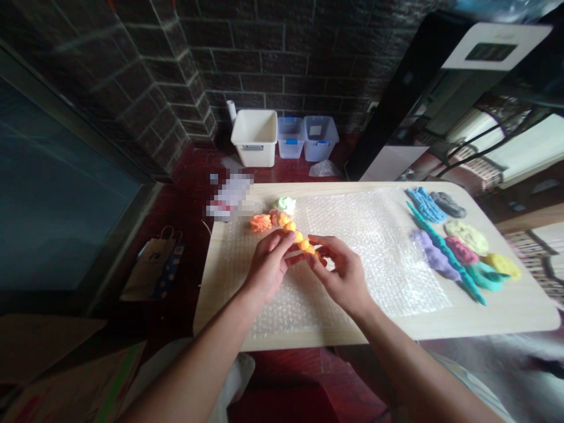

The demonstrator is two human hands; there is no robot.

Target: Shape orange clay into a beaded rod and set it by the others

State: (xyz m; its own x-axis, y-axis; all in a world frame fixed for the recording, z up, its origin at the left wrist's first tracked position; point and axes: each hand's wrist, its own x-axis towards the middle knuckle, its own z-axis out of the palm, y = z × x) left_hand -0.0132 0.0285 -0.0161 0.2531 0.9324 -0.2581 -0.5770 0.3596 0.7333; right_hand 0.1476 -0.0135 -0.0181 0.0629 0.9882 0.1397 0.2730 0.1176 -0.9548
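Observation:
A twisted, lumpy rope of yellow-orange modelling clay slants between my two hands, above the bubble wrap. My left hand grips it near its middle, thumb on top. The lower right end is pinched by my right hand, whose index finger is raised beside the rope. Just beyond the far end are an orange clay lump and a pale green and white lump. A reddish-orange lump between them is partly covered by the rope.
Bubble wrap covers much of the pale wooden table. On the right lie several coloured clay pieces, including a long teal twist and a blue lump. Behind, a white basket and two clear bins stand on the floor.

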